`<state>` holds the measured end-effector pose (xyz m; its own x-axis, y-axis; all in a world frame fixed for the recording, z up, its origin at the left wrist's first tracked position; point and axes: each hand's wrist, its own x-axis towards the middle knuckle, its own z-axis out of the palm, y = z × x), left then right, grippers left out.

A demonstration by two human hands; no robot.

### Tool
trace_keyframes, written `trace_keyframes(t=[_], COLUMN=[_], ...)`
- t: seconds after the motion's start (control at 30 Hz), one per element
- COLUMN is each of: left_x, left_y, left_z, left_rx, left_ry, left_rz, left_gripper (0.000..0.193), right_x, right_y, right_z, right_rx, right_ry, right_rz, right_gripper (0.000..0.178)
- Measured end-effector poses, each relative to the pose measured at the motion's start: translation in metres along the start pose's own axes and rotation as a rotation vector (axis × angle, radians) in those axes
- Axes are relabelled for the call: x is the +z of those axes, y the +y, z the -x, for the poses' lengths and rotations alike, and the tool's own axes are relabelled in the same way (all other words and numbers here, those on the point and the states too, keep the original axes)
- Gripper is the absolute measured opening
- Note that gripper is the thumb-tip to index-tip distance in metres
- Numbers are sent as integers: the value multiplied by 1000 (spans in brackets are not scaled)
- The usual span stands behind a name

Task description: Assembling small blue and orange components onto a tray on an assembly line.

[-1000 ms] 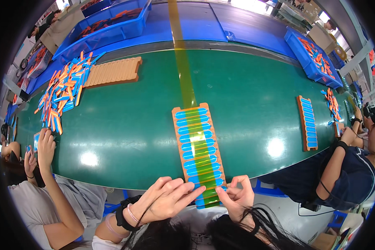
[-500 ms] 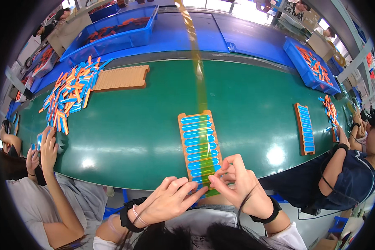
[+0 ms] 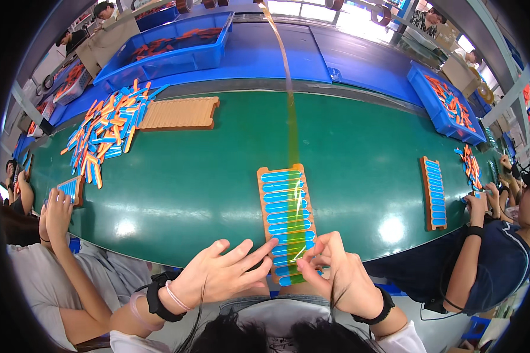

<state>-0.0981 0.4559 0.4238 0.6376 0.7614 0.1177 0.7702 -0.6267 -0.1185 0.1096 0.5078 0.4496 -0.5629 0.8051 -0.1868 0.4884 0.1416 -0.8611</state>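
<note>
Just in front of me on the table a brown slotted tray point(image 3: 263, 203) holds a row of blue, round-ended strips point(image 3: 274, 207). A clear yellow tape point(image 3: 292, 132) hangs down from above and lies lengthwise over their right part. My left hand point(image 3: 218, 270) has its fingers spread, with the index fingertip at the tray's left edge. By the lower right edge, my right hand point(image 3: 348, 281) is pinched on the tape, which creases there. The exact grip is partly hidden behind the fingers.
A heap of orange and blue strips point(image 3: 109, 126) lies far left beside a slotted tray point(image 3: 179, 113). Another filled tray point(image 3: 434, 194) sits to the right. Blue bins point(image 3: 159, 67) stand beyond the green table point(image 3: 188, 165). Co-workers' hands point(image 3: 58, 215) work at either side.
My left hand has let go of the tape's near end, spread its fingers and drawn left. The tape now lies lower over the strips, my right hand still at its edge.
</note>
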Motion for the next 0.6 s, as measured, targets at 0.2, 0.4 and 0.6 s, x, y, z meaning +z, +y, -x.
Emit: trace_keyframes(t=[0.2,0.4,0.6], left_x=[-9,-14,-12], left_y=[-7,-12,-3], left_z=[-4,-14,-11], left_rx=[-50,38,-51], left_ry=[13,45,-31], left_rz=[231,173,210], left_gripper=[38,40,42], right_x=[2,-2,-2], right_y=[2,2,3], right_z=[-3,-3,-4], right_rx=[-46,-65,-91], right_ry=[5,-24,-12], right_rz=[5,44,24], right_gripper=[29,29,29])
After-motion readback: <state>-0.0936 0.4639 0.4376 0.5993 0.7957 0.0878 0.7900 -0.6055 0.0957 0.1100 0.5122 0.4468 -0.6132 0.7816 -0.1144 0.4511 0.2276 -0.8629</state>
